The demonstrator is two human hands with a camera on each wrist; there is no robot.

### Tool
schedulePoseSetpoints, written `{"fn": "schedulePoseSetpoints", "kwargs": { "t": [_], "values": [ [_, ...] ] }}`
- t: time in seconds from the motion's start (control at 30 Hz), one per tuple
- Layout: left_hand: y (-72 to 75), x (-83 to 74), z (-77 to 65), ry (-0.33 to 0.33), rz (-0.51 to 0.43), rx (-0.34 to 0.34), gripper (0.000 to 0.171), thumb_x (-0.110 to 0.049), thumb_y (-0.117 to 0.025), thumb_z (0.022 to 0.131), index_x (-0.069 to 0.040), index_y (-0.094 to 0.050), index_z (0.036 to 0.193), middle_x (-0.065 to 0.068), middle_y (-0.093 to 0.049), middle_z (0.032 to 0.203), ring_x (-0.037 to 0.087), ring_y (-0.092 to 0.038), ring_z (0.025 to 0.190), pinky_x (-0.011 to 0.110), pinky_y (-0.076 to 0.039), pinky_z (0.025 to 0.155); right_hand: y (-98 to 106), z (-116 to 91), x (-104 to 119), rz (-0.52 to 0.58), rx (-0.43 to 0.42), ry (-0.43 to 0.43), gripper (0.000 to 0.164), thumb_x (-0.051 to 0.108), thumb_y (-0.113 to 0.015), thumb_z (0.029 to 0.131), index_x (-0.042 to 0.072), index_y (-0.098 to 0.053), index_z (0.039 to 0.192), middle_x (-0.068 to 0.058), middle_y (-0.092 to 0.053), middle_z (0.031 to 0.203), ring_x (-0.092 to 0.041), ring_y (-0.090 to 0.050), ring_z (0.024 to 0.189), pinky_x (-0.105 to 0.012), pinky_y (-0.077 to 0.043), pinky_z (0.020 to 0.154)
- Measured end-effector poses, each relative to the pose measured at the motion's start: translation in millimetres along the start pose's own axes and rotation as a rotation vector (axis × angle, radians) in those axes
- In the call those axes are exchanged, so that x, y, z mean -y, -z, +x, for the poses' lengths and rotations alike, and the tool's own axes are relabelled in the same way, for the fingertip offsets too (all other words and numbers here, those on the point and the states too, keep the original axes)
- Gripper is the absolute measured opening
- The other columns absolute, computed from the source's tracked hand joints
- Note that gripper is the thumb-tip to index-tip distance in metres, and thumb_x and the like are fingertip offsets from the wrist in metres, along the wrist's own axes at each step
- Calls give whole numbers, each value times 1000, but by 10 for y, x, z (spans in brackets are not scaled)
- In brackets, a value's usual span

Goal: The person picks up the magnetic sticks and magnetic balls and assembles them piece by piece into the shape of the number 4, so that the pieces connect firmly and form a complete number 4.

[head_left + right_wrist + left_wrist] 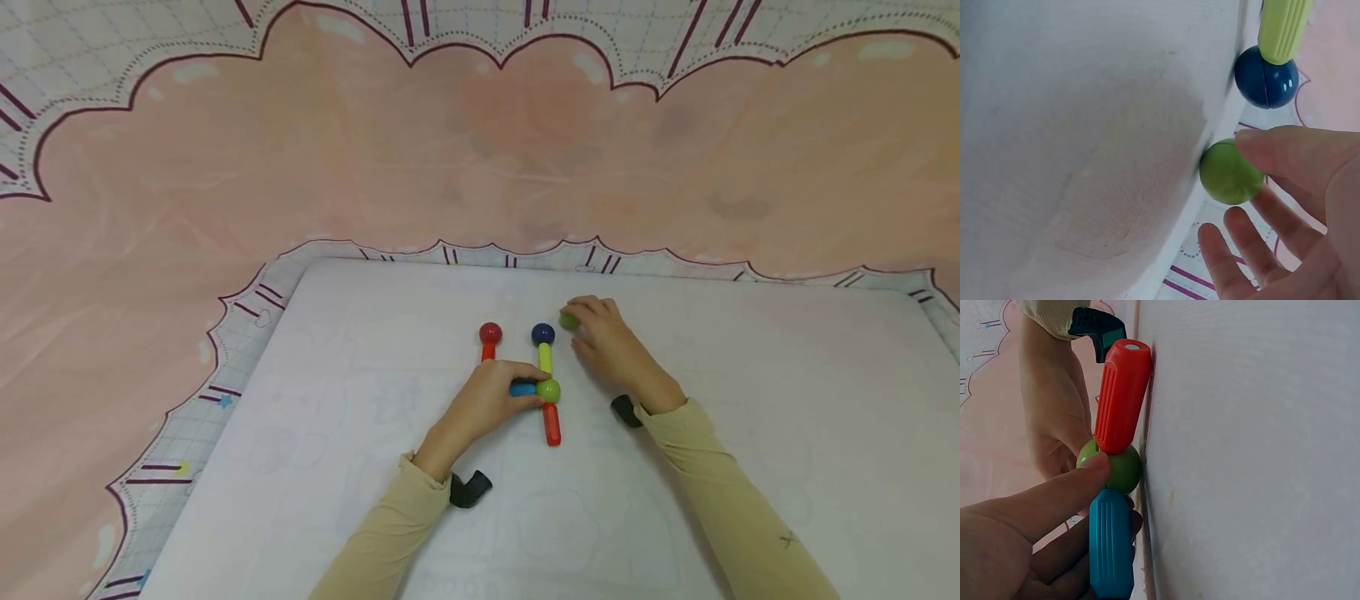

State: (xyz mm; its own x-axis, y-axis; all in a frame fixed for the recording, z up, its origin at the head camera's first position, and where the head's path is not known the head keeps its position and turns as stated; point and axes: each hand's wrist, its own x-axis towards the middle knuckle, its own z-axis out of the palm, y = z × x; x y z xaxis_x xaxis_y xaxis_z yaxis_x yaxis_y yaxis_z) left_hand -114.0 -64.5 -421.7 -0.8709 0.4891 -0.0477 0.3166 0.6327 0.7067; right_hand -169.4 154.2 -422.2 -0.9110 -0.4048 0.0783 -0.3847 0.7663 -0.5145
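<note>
My left hand (491, 398) pinches a green ball (549, 391) between thumb and fingers. Joined to that ball are a blue stick (1111, 544), a red ribbed stick (1124, 397) and a yellow stick (544, 358). The yellow stick ends in a dark blue ball (1266, 77). Farther right, my right hand (617, 346) holds a second green ball (1230, 172) with thumb and fingertips, close to the blue ball but apart from it. Left of these, a red ball (491, 334) tops another red stick (488, 351), whose lower end my left hand hides.
Everything lies on a white tabletop (337, 333) whose far edge borders a pink patterned cloth (450, 150). Small black devices show at the left wrist (470, 489) and the right wrist (626, 411).
</note>
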Motion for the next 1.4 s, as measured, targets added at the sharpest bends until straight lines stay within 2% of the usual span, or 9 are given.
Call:
{"fn": "schedulePoseSetpoints", "kwargs": {
  "t": [0.23,0.47,0.73,1.1,1.4],
  "values": [
    [10,-4,-3,-4,5,-6,33,-21,-77,87,-15,-74,119,0,-72,118,16,-64,108,33,-52,98,-9,0,-7,11,7,-13,27,-5,-60,93,-2,-65,120,-19,-60,126,-36,-48,117,-51,-43,105],
    [19,-11,-1,-1,-6,-4,33,-21,-77,87,-14,-73,120,-1,-72,118,16,-64,109,33,-51,100,6,-7,-23,30,-5,-12,27,-6,-64,91,-4,-67,118,-21,-63,121,-37,-55,111,-51,-46,100],
    [16,-10,8,-1,-17,4,34,-19,-77,86,-13,-73,120,0,-72,117,16,-64,110,32,-50,101,33,-55,-1,108,-15,-163,33,2,-68,92,-1,-63,124,-19,-60,123,-32,-60,107,-48,-52,96],
    [4,-4,9,3,-16,8,34,-19,-77,86,-14,-73,120,1,-72,118,16,-64,111,33,-50,101,56,-105,13,135,-22,-173,35,0,-69,90,-4,-62,124,-21,-60,122,-33,-61,107,-48,-53,95],
    [-7,5,16,6,-11,16,34,-19,-76,87,-13,-73,120,1,-72,118,17,-63,112,33,-50,102,68,-191,58,87,-47,-169,29,7,-71,90,-2,-67,117,-19,-67,117,-31,-61,101,-48,-53,92]
  ]
}}
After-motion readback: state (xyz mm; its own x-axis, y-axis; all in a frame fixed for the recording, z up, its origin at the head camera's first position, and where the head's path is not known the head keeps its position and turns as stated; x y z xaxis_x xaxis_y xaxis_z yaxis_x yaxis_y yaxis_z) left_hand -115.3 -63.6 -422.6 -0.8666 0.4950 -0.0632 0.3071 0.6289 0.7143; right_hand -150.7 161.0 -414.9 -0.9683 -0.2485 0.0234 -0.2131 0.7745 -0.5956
